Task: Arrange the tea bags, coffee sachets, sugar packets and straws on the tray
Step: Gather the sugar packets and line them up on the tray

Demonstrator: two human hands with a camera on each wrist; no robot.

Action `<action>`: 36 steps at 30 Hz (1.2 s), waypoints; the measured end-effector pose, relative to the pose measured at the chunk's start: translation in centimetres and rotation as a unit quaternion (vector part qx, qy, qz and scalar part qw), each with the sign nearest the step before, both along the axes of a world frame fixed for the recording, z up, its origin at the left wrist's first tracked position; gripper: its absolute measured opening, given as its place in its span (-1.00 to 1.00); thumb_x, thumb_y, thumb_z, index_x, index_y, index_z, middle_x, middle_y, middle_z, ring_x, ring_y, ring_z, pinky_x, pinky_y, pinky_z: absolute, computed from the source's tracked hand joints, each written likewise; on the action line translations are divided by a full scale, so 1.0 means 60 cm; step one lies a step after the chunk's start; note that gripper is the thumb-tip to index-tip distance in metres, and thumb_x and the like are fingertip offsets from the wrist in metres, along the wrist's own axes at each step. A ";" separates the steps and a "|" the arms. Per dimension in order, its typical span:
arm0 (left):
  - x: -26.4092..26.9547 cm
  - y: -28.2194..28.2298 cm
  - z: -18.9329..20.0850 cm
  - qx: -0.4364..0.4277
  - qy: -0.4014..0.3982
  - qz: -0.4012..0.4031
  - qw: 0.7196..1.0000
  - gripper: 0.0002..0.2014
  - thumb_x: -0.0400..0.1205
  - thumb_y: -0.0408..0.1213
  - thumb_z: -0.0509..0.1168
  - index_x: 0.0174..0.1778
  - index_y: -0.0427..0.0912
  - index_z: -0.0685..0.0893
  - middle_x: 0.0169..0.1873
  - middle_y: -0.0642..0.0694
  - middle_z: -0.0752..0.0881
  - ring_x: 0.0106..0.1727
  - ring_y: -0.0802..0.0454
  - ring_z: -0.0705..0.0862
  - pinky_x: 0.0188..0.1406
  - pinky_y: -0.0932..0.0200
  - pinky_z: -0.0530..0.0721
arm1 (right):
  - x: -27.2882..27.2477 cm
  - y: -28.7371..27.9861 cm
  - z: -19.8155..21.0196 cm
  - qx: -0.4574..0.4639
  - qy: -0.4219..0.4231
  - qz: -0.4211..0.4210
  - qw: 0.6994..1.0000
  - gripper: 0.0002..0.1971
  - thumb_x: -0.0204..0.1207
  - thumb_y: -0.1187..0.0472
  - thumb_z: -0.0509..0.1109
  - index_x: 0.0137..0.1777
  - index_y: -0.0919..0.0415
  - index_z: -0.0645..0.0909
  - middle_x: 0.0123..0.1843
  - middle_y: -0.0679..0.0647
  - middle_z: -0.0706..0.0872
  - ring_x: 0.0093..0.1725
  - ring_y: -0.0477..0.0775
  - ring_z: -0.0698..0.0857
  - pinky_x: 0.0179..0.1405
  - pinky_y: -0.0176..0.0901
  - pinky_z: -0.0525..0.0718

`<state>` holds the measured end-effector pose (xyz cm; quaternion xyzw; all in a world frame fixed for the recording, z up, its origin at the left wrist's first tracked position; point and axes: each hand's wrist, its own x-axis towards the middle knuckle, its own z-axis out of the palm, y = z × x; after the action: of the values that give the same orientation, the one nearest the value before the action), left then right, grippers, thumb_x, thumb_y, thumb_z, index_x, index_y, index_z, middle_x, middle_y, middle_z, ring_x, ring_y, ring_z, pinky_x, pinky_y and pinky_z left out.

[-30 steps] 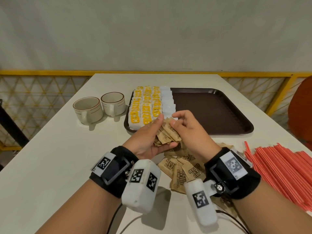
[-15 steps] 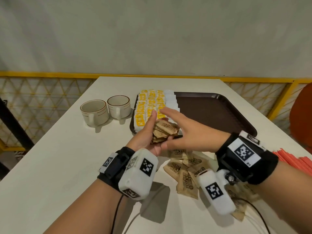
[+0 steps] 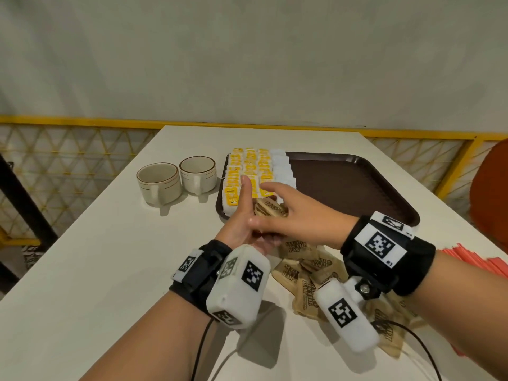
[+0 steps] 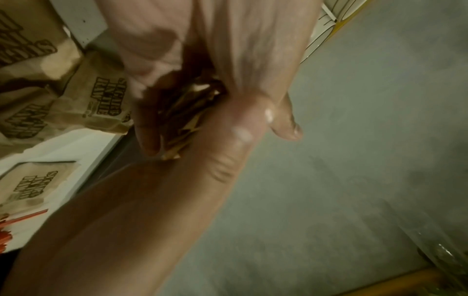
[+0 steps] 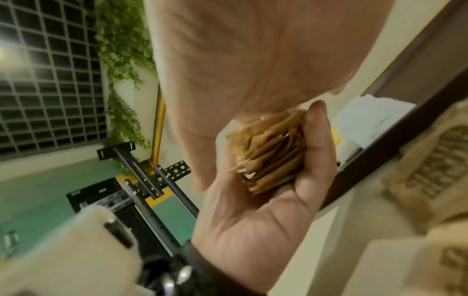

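My left hand (image 3: 239, 218) lies palm up with the thumb raised and grips a stack of brown sugar packets (image 3: 270, 209) just in front of the brown tray (image 3: 357, 182). In the right wrist view its fingers curl round the stack (image 5: 273, 160). My right hand (image 3: 291, 204) lies flat across the top of the stack with straight fingers. Rows of yellow tea bags (image 3: 247, 171) and white sachets (image 3: 283, 169) fill the tray's left end. More brown sugar packets (image 3: 302, 270) lie loose on the table under my wrists. Red straws (image 3: 481, 259) lie at the right edge.
Two beige cups (image 3: 158, 182) (image 3: 198, 174) stand left of the tray. The tray's right part is bare. A yellow railing (image 3: 82, 125) runs behind the white table (image 3: 96, 257), and an orange chair (image 3: 492, 188) sits at the far right.
My right hand stopped pinching a packet at the stack and spread flat over it. Both hands moved forward with the stack towards the tray's near left corner.
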<state>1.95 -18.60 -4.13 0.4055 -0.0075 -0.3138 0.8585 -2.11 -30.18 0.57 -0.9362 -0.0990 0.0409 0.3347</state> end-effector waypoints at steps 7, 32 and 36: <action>0.001 -0.014 0.006 -0.036 0.018 0.058 0.997 -0.36 0.61 0.33 -0.03 0.00 -0.16 0.69 -0.25 -0.20 0.83 -0.28 -0.08 0.83 -0.42 -0.01 0.78 | 0.003 0.003 -0.009 0.034 0.033 -0.037 0.998 -0.26 0.62 0.01 0.35 0.69 0.13 0.07 0.59 0.07 0.38 0.46 0.01 0.48 0.32 -0.34 0.47; -0.003 -0.010 0.007 0.053 0.031 -0.064 0.996 -0.24 0.54 0.42 -0.05 0.07 -0.22 0.67 0.05 -0.30 0.74 0.17 -0.26 0.68 0.24 -0.23 0.55 | 0.009 -0.041 -0.014 0.005 -0.019 0.094 0.995 -0.22 0.36 0.17 0.62 0.55 0.02 0.34 0.31 -0.23 0.54 0.30 -0.28 0.54 0.33 -0.40 0.48; -0.004 -0.004 0.007 0.003 0.023 -0.067 0.997 -0.23 0.46 0.43 0.04 0.11 -0.24 0.67 0.03 -0.30 0.75 0.15 -0.26 0.69 0.27 -0.27 0.56 | 0.017 -0.048 -0.013 0.015 -0.034 0.084 0.996 -0.23 0.27 0.08 0.67 0.47 -0.09 0.39 0.35 -0.21 0.55 0.35 -0.23 0.54 0.39 -0.33 0.48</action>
<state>1.74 -18.82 -3.72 0.3992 -0.0137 -0.3801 0.8342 -1.11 -33.05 -0.21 -0.9203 -0.1891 0.0357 0.3407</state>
